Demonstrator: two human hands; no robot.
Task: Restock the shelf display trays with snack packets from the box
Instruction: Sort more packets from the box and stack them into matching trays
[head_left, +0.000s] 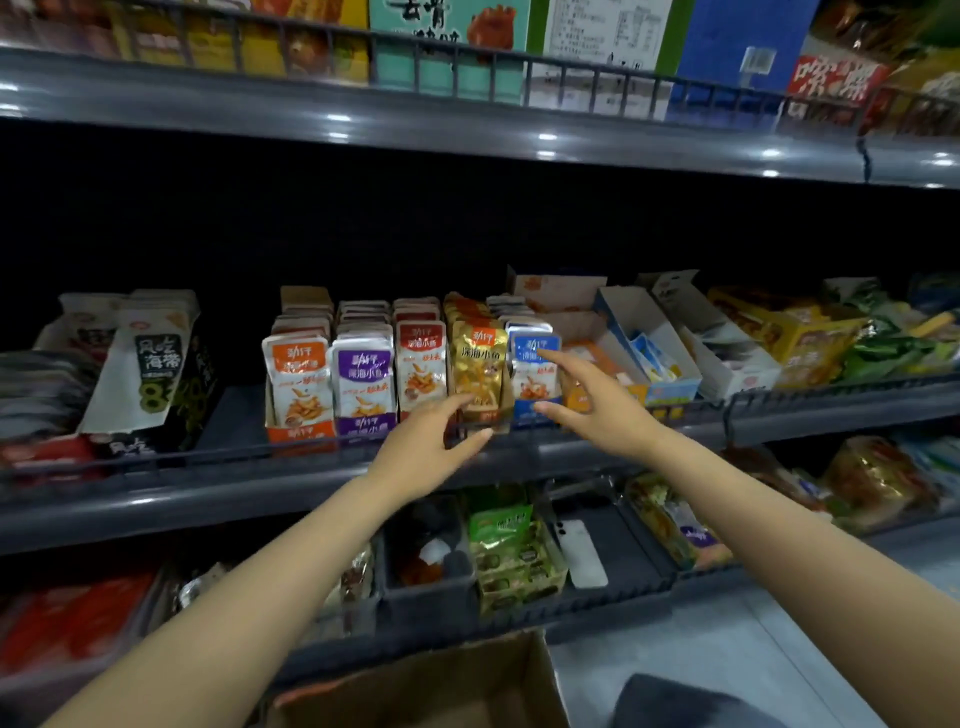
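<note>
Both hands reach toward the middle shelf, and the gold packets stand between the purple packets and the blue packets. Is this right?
Not fully. The head view shows the gold packets between the red packets and the blue packets; the purple packets stand left of the red ones. The left hand and right hand do reach toward the middle shelf.

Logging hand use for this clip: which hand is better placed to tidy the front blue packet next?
Right, probably. The right hand is open at the front blue packet, its index finger near the packet's top. The left hand reaches towards the gold packets beside it.
</note>
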